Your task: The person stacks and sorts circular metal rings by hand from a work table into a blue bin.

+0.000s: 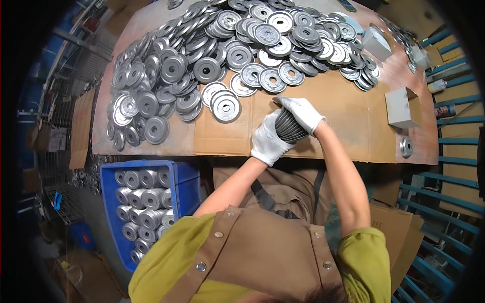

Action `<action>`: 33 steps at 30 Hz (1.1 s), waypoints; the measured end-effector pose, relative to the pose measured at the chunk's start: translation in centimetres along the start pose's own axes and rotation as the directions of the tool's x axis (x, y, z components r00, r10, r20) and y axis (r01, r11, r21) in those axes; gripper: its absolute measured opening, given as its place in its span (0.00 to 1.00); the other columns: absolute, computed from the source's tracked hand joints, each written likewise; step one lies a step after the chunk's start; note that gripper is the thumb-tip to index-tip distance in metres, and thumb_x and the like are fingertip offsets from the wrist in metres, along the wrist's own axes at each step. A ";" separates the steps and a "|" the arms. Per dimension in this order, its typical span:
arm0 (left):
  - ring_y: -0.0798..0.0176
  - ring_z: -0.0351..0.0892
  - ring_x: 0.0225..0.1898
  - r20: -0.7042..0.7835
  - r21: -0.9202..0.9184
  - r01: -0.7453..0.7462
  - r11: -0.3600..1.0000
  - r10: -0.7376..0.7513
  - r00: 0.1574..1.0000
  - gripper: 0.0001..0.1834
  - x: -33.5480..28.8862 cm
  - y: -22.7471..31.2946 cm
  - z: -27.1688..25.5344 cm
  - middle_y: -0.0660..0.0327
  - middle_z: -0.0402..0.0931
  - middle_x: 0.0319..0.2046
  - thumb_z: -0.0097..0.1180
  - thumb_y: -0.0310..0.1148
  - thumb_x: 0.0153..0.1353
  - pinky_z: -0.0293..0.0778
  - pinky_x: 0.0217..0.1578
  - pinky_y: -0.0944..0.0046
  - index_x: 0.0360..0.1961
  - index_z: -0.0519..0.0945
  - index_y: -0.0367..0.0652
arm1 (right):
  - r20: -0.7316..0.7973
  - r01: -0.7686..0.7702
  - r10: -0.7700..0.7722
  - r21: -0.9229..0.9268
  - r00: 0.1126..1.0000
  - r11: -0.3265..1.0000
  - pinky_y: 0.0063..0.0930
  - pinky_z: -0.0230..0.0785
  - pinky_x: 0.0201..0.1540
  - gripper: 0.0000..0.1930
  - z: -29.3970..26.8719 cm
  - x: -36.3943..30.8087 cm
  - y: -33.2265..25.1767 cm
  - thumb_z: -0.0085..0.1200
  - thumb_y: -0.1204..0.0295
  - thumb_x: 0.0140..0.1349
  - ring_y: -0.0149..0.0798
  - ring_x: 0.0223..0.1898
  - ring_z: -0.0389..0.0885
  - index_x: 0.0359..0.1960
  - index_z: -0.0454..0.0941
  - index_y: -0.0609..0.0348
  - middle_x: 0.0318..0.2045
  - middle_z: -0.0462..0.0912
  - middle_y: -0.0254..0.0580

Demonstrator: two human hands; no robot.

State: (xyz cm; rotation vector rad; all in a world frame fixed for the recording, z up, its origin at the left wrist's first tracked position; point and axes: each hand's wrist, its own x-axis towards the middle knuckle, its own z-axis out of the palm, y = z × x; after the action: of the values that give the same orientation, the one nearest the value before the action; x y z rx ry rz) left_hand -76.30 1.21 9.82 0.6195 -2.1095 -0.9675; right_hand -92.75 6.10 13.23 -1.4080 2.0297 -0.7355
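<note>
Our left hand [269, 141] cups a stack of discs [289, 127] from below, and our right hand [304, 114] presses down on its top; both grips are closed around it, just above the cardboard [343, 108] on the tabletop [151, 20]. We judge the stack is being squared up (edges aligned). Beyond lies the loose disc pile [227, 45]; a blue crate [184, 177] of stacked discs sits lower left.

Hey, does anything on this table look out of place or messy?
One metal disc lies alone near the table's right edge, apart from the big loose pile of discs. Nothing looks spilled or damaged. Both gloved hands, left hand and right hand, grip a stack of discs.
</note>
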 end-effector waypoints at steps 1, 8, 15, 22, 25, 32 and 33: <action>0.43 0.84 0.42 -0.005 0.015 -0.016 1.000 0.016 1.000 0.41 -0.2 -0.3 -0.1 0.52 0.81 0.43 0.78 0.44 0.43 0.80 0.43 0.48 0.58 0.73 0.45 | -0.011 0.158 -0.163 -0.186 0.987 0.970 0.40 0.69 0.63 0.24 0.7 0.2 1.0 0.44 0.61 0.75 0.55 0.61 0.76 0.65 0.72 0.63 0.62 0.78 0.57; 0.46 0.84 0.40 -0.005 0.101 0.110 0.989 -0.110 0.994 0.34 -1.1 -2.4 -0.3 0.55 0.81 0.39 0.73 0.44 0.50 0.80 0.41 0.48 0.56 0.74 0.47 | -0.265 0.128 -0.235 -0.366 0.935 0.922 0.44 0.63 0.68 0.26 2.2 -3.9 -8.1 0.49 0.65 0.69 0.56 0.65 0.71 0.67 0.70 0.60 0.65 0.73 0.55; 0.43 0.85 0.39 -0.011 0.056 0.044 0.997 -0.044 0.999 0.40 -0.9 -1.6 -1.3 0.52 0.82 0.42 0.78 0.46 0.43 0.81 0.40 0.48 0.57 0.73 0.47 | -0.401 0.033 -0.130 -0.239 0.907 0.970 0.41 0.66 0.67 0.24 3.2 -6.3 -6.0 0.47 0.63 0.75 0.56 0.65 0.74 0.68 0.71 0.62 0.63 0.77 0.57; 0.43 0.87 0.37 -0.024 0.038 -0.043 0.998 0.044 0.999 0.43 -0.1 -0.1 -0.3 0.51 0.85 0.40 0.81 0.49 0.41 0.82 0.38 0.50 0.57 0.74 0.46 | -0.040 -0.107 0.162 0.593 0.986 0.798 0.39 0.66 0.69 0.23 0.5 -4.7 1.0 0.40 0.66 0.77 0.54 0.70 0.68 0.70 0.67 0.62 0.70 0.69 0.55; 0.44 0.86 0.38 -0.035 0.043 -0.046 0.998 0.048 0.998 0.39 -0.4 -0.6 -0.4 0.52 0.84 0.40 0.78 0.47 0.45 0.82 0.38 0.49 0.56 0.74 0.45 | -0.274 0.044 -0.070 -0.101 0.959 0.994 0.39 0.64 0.70 0.24 3.3 -6.4 0.8 0.41 0.65 0.76 0.54 0.71 0.67 0.69 0.67 0.62 0.70 0.68 0.56; 0.43 0.86 0.39 -0.024 0.053 -0.066 0.996 0.067 0.997 0.42 -0.5 -0.7 -0.4 0.51 0.83 0.41 0.80 0.47 0.43 0.81 0.39 0.49 0.57 0.72 0.46 | -0.323 -0.046 0.032 -0.034 0.946 0.998 0.38 0.68 0.67 0.23 2.0 -5.8 -2.1 0.45 0.67 0.73 0.53 0.65 0.75 0.66 0.71 0.62 0.64 0.75 0.58; 0.42 0.86 0.39 -0.036 0.039 -0.088 0.995 0.090 0.995 0.46 -0.2 -0.4 -0.1 0.51 0.83 0.41 0.82 0.50 0.39 0.81 0.39 0.49 0.58 0.72 0.46 | -0.079 -0.138 0.221 0.568 0.972 0.811 0.39 0.68 0.68 0.21 0.5 -4.1 0.1 0.42 0.71 0.74 0.51 0.64 0.77 0.65 0.73 0.61 0.63 0.77 0.55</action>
State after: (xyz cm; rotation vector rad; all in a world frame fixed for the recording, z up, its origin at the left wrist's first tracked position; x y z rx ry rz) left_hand -76.00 1.06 9.48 0.5534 -2.1079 -0.8621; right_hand -91.28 9.95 13.33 -0.8274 1.7972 -1.2506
